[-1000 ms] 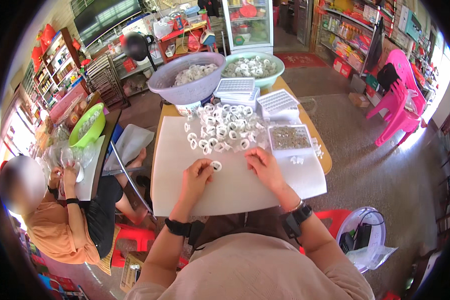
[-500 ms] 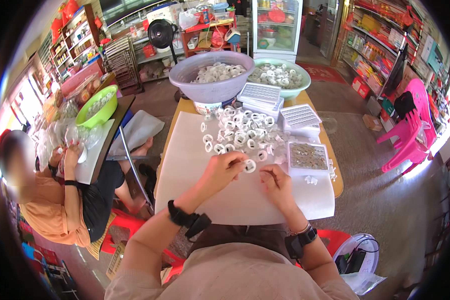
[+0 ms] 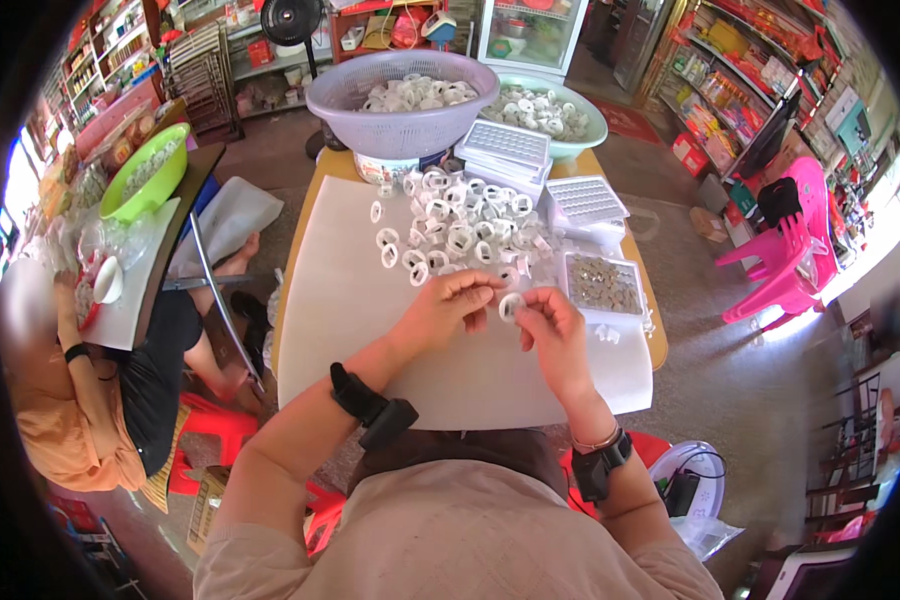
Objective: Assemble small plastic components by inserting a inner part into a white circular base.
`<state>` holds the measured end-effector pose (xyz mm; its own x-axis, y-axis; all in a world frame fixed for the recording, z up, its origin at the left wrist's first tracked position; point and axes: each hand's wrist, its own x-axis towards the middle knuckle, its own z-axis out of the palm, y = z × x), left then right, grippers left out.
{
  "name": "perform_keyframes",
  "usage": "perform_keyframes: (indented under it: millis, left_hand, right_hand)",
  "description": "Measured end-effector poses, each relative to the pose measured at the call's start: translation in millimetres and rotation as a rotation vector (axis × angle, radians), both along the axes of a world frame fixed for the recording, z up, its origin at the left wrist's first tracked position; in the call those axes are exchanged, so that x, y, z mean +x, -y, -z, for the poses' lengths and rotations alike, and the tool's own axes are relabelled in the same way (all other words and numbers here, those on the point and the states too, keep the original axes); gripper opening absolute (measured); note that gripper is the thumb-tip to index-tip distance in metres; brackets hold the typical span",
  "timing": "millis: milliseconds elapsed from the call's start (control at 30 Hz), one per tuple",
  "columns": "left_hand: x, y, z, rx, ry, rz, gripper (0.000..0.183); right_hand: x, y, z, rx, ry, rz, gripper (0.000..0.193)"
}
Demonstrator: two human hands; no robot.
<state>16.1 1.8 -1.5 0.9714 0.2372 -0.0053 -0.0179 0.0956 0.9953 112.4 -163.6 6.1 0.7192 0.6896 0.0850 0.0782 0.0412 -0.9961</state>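
A small white plastic ring-shaped part (image 3: 510, 306) with a dark slot sits between the thumb and fingertips of my right hand (image 3: 558, 335). Just left of it, my left hand (image 3: 448, 312) has its fingers pinched together, close to the ring but apart from the right fingers. Whatever the left fingertips may hold is too small to make out. Beyond both hands lies a loose heap of similar white ring parts (image 3: 460, 238) on the white-covered table (image 3: 370, 370). Right of my right hand stands a shallow white box (image 3: 602, 285) filled with small, flat, greyish-brown pieces.
Stacked white trays (image 3: 505, 150) and more trays (image 3: 587, 205) stand behind the heap. A purple basket (image 3: 400, 125) and a pale green basin (image 3: 590, 130) hold white parts. Leftward, a co-worker (image 3: 80, 400) sits at another table with a green basin (image 3: 165, 185). Pink chairs (image 3: 795, 250) stand right.
The ring part has passed from my left fingers to my right, and the hands have come closer together. The view has shifted, and the co-worker's arms have lowered.
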Motion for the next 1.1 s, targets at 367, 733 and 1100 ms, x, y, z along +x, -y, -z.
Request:
perform_keyframes:
  millis: [367,733,1100]
  left_hand:
    - [-3,-5,-3,-0.343,-0.015,0.101,0.034]
    - [8,-14,7,-0.546,0.047,0.151,0.023]
    - [3,-11,6,-0.488,-0.006,0.164,0.026]
  right_hand:
    - [-12,1,-16,-0.069,0.047,0.131,0.009]
    - [92,48,-28,-0.416,1.037,0.341,0.008]
    - [90,57,-25,-0.443,0.952,0.313,0.009]
